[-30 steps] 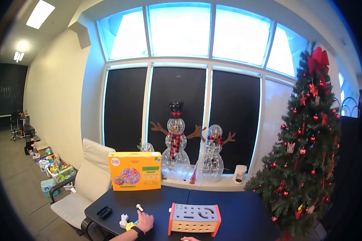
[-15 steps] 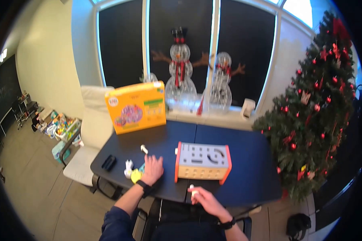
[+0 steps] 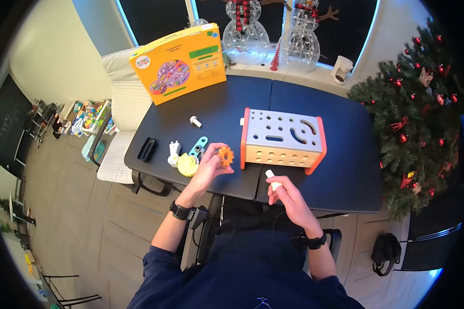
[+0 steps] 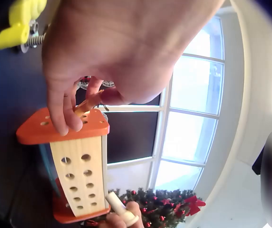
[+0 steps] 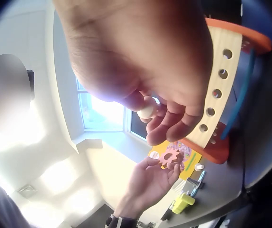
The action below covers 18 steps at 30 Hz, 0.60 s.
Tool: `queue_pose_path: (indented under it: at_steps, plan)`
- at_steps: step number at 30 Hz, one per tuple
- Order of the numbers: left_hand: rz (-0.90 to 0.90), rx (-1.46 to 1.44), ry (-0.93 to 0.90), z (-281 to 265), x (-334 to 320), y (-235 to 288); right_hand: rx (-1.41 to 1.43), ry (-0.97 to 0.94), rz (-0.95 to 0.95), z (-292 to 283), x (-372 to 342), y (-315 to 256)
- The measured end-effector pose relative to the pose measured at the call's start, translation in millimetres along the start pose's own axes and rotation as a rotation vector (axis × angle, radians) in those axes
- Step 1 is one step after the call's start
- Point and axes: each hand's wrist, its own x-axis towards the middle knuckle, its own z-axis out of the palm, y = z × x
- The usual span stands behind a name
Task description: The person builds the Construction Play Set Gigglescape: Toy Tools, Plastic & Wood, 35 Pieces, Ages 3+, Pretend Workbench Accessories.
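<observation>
My left hand pinches an orange toy gear between thumb and fingers, held above the table near the left end of the toy workbench. In the right wrist view the gear's toothed rim shows beyond the fingertips. A white peg with a wider round head is gripped by my right hand, in front of the workbench. That workbench has orange ends, a grey top with holes and slots, and a wooden side with round holes. Left of my left hand lie a yellow piece, a teal strip and a white piece.
Another white peg lies on the dark table. A black case sits near the left edge. A yellow toy box stands at the back left. Beyond the right edge is a decorated tree, and a pale chair stands at left.
The head view has tilted down. My left hand has come up from the loose pieces with the orange gear, moving right. My right hand still holds the white peg, now lifted.
</observation>
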Motion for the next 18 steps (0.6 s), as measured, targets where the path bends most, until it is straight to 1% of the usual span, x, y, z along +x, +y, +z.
queue_pose_path:
  at_steps: [2, 4, 5, 6, 7, 9, 12, 15, 18]
  plan:
    - [0.015, -0.03, 0.001, 12.5, -9.1, -8.9, 0.026, -0.024, -0.011, 4.0, 3.9, 0.5]
    - [0.023, 0.09, -0.013, 36.3, -15.2, -14.9, 0.051, -0.044, -0.019, 6.7, 6.4, 1.1]
    - [0.007, 0.082, -0.057, 44.5, -17.5, -16.1, 0.061, -0.045, -0.024, 8.9, 7.9, 0.6]
    - [0.034, 0.109, -0.076, 53.8, -17.2, -22.7, 0.078, -0.046, -0.02, 10.7, 8.4, 1.5]
    - [0.028, 0.21, -0.08, 60.2, -16.2, -26.9, 0.092, -0.043, -0.018, 11.8, 9.1, 2.8]
    - [0.011, 0.393, -0.075, 82.2, -20.6, -10.2, 0.118, -0.036, -0.011, 11.7, 9.5, 2.4]
    - [0.096, 0.488, -0.107, 90.9, -13.9, -16.6, 0.033, -0.005, -0.021, 7.1, 8.3, 6.8]
    - [0.101, 0.441, -0.15, 96.5, -10.6, -15.9, -0.069, 0.037, -0.021, -1.1, 8.1, 12.3]
    - [0.222, 0.645, -0.167, 97.9, -9.8, -16.2, -0.124, 0.051, -0.011, -4.9, 10.3, 22.7]
